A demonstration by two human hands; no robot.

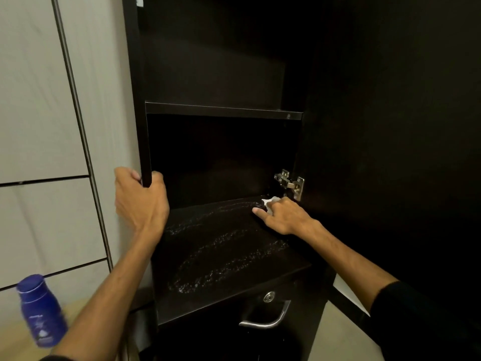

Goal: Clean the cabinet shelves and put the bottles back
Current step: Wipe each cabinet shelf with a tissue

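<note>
A dark cabinet stands open, its lower shelf [223, 251] streaked with curved wet wipe marks. My right hand [282, 217] presses a small white cloth [269, 202] onto the shelf's back right corner, just below the metal hinge [290, 183]. My left hand [141, 199] grips the front edge of the cabinet's left side panel [144, 142]. The upper shelf [223, 110] holds nothing that I can see. A blue bottle [41, 311] with a blue cap stands outside the cabinet at the lower left.
The open cabinet door [390, 126] fills the right side. Below the shelf is a drawer front with a keyhole [269, 297] and a metal handle [265, 320]. Pale wardrobe panels [39, 126] cover the left.
</note>
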